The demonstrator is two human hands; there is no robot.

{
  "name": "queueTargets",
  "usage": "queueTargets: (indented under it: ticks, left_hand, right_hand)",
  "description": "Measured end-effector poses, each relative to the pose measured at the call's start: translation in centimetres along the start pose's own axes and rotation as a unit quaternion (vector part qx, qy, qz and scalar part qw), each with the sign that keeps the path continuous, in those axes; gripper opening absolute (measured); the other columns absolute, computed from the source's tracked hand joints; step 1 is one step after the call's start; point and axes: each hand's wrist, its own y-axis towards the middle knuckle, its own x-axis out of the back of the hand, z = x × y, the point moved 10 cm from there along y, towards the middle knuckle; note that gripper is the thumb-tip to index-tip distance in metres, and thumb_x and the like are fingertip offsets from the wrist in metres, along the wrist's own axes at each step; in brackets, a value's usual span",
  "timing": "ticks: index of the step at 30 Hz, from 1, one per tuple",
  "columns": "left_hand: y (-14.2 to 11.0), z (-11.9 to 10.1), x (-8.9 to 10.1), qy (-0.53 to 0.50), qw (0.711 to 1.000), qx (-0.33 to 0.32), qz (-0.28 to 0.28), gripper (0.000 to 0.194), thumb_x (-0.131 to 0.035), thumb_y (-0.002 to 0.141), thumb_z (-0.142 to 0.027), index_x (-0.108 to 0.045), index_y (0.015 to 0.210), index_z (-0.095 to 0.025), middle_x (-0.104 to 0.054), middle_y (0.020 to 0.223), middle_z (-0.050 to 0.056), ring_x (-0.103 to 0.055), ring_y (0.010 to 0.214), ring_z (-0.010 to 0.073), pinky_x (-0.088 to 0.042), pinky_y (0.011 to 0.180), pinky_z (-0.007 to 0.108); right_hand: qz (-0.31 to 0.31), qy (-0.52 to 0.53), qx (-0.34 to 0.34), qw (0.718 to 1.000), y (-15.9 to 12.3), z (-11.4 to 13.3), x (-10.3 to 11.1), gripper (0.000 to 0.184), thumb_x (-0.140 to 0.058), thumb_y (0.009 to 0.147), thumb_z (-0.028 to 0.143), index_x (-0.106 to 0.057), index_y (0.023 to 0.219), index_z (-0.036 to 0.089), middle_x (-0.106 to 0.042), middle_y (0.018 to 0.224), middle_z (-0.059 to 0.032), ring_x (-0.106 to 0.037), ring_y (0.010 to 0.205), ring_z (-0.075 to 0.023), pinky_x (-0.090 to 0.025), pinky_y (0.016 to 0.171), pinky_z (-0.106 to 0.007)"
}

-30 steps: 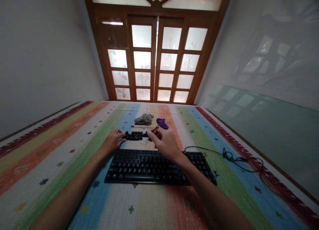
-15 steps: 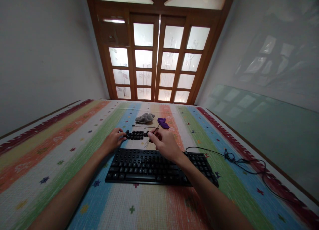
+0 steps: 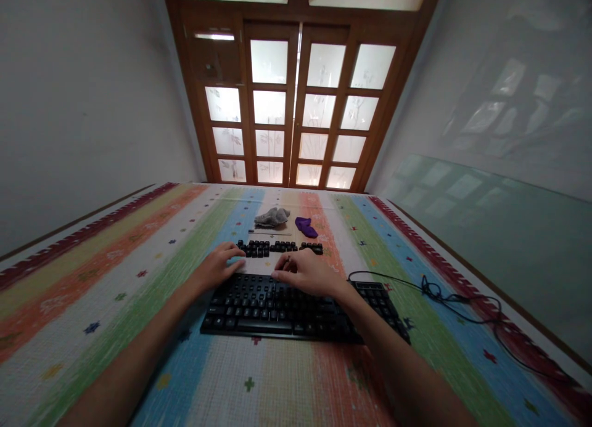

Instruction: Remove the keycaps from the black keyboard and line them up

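A black keyboard [image 3: 272, 326] lies in front of me, with some keycaps gone from its top row. My right hand [image 3: 309, 273] is over its upper middle, fingertips pinched. Most of what it grips is hidden; a small dark end shows between the fingers, and just before a wire keycap puller was in this hand. Near the keyboard's upper left corner rests my left hand [image 3: 221, 267], thumb and fingers apart, holding nothing I can see. Loose black keycaps [image 3: 257, 248] stand in short rows behind the hands, close to the left fingertips.
A grey cloth [image 3: 272, 217] and a purple cloth [image 3: 306, 227] lie beyond the keycaps, with a thin brush-like stick [image 3: 272, 233] in front of the grey one. The keyboard's cable [image 3: 437, 292] coils on the right over the striped tablecloth [image 3: 185, 378].
My right hand has come back from the keycap rows to the keyboard, and the puller's wires no longer show. My left hand has drawn back from the leftmost keycaps, nearer the keyboard's corner.
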Motion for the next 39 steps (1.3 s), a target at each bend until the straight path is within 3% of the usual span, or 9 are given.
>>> queueTargets:
  ticks: [5, 9, 24, 39]
  left_hand:
    - [-1.0, -5.5, -1.7, -0.037, 0.994, -0.073, 0.075, 0.021, -0.054, 0.093, -0.033, -0.070, 0.097, -0.020, -0.066, 0.100, 0.006, -0.061, 0.097, 0.0212, -0.048, 0.088, 0.035]
    - [-1.4, -7.3, -2.7, -0.040, 0.989, -0.106, 0.099, 0.019, -0.052, 0.095, -0.028, -0.070, 0.095, -0.019, -0.067, 0.098, 0.006, -0.061, 0.094, 0.0199, -0.048, 0.087, 0.034]
    - [-1.5, -7.6, -2.7, -0.039, 0.991, -0.105, 0.080, 0.015, -0.053, 0.093, -0.024, -0.067, 0.090, -0.019, -0.066, 0.094, 0.006, -0.060, 0.092, 0.0206, -0.049, 0.085, 0.034]
    - [-1.4, -7.5, -2.6, -0.044, 0.993, -0.088, 0.071, 0.017, -0.052, 0.093, -0.026, -0.067, 0.089, -0.019, -0.066, 0.093, 0.006, -0.060, 0.093, 0.0210, -0.049, 0.085, 0.034]
  right_hand:
    - [0.037, 0.013, -0.004, 0.999, 0.2, -0.7, -1.0, 0.015, -0.069, 0.084, 0.028, -0.070, 0.085, 0.013, -0.069, 0.068, -0.0031, -0.064, 0.064, -0.0139, -0.043, 0.058, -0.022]
    - [0.035, 0.038, -0.019, 0.999, 0.4, -1.5, -1.4, 0.016, -0.070, 0.083, 0.029, -0.070, 0.084, 0.013, -0.070, 0.071, -0.0043, -0.064, 0.065, -0.0141, -0.043, 0.057, -0.021]
    - [0.009, 0.005, -0.039, 0.999, 0.3, -1.1, -1.3, 0.013, -0.070, 0.083, 0.026, -0.068, 0.083, 0.013, -0.069, 0.069, -0.0036, -0.062, 0.064, -0.0135, -0.039, 0.055, -0.022]
    - [0.035, 0.080, -0.054, 0.995, 0.5, -2.3, -2.0, 0.008, -0.067, 0.084, 0.022, -0.065, 0.085, 0.014, -0.067, 0.065, -0.0019, -0.063, 0.062, -0.0142, -0.043, 0.057, -0.023]
